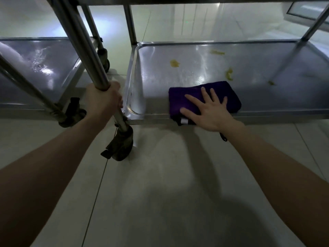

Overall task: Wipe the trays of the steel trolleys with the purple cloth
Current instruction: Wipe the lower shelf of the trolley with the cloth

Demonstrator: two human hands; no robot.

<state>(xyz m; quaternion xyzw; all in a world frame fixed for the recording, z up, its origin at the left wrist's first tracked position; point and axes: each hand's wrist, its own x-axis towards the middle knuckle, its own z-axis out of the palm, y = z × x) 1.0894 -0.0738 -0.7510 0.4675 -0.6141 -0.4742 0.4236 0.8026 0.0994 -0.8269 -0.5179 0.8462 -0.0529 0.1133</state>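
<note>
The folded purple cloth (pixel 226 94) lies at the near edge of the lower steel tray (pixel 160 72) of the right trolley. My right hand (pixel 211 111) presses flat on the cloth with its fingers spread. Several yellow smears (pixel 174 63) mark the tray beyond the cloth, toward the back and right. My left hand (pixel 104 100) grips the trolley's near-left steel leg (pixel 89 56) just above the tray corner. A second trolley's lower tray (pixel 35 68) sits to the left, wet and shiny.
Covered castor wheels (pixel 121 143) stand on the pale tiled floor (pixel 160 193) under the gripped leg and under the left trolley (pixel 73 113). Upright steel posts (pixel 130 22) rise at the tray corners. An upper shelf edge (pixel 178 0) spans the top.
</note>
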